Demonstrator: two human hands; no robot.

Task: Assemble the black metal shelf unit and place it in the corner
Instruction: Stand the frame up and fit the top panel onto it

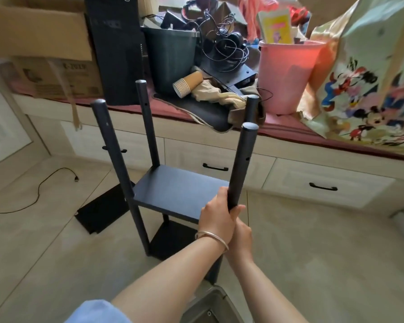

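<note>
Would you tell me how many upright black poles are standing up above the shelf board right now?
4: front-left pole, back-left pole, back-right pole, and the front-right pole, gripped by both hands.

Four upright black metal posts ring the flat black metal shelf board, leaving open room above it between them. Beyond, a cluttered red-covered ledge blocks the way. A loose black panel and thin black cable lie on the pale tiled floor at left.
</note>
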